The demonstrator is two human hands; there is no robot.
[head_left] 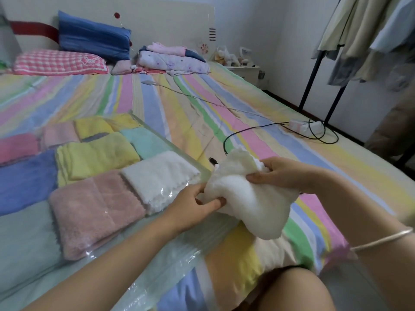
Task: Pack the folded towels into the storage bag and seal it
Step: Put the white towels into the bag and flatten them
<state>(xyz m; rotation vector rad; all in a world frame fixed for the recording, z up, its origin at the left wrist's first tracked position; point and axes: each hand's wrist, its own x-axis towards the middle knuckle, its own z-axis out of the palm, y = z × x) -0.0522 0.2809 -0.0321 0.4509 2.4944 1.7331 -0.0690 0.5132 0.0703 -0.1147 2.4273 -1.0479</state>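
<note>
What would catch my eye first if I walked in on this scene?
Probably the fluffy white towel in the middle, gripped by the left hand and the right hand above the rainbow-striped bed sheet. To its left lies the clear storage bag, holding folded towels in pink, yellow and white.

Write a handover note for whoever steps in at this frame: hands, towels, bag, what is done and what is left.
Left hand pinches the lower edge of the loose white towel; right hand grips its upper edge. They hold it over the bed, right of the storage bag.
Done: the pink towel, packed white towel, yellow towel and others lie folded under the clear plastic, apparently inside.
Left: put in the loose towel, then seal the bag. Its near end looks unsealed, but I cannot be sure.
</note>
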